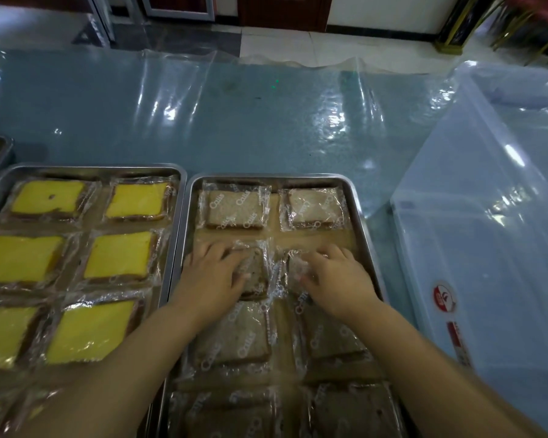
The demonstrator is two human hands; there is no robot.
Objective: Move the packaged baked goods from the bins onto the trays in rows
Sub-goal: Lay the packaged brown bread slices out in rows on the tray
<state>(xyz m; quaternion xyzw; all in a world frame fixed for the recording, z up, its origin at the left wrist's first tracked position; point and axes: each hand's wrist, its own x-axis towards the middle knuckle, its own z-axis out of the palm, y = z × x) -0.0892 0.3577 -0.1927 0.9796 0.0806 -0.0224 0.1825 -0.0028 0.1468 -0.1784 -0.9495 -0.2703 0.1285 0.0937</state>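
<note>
Gently: your left hand [211,273] and right hand [337,278] lie spread-fingered on bread packs [256,278] that look soft, light and slippery, so lift by the film edges.

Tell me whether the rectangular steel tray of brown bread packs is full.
Full where visible: rectangular steel tray holds four rows of two wrapped brown bread packs; near edge unseen.

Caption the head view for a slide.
Left hand and right hand rest on two wrapped bread packs on the tray, beside yellow cakes.
</note>
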